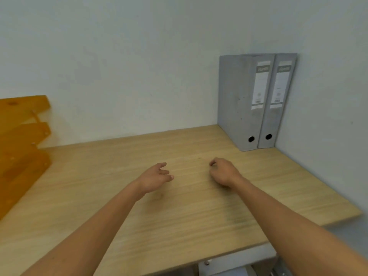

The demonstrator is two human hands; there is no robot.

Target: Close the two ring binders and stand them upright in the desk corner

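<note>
Two grey ring binders stand upright and closed side by side in the far right corner of the wooden desk [119,196], spines with white labels facing me. The left binder [237,102] touches the right binder [275,116], which leans against the side wall. My left hand [157,177] hovers over the middle of the desk with fingers loosely apart, holding nothing. My right hand [223,173] is a little to its right, fingers curled inward, with nothing in it. Both hands are well in front of the binders and touch neither.
An orange stacked letter tray [22,148] stands at the desk's left edge against the back wall. Pale walls bound the desk at the back and right. A grey drawer unit [235,263] shows below the front edge.
</note>
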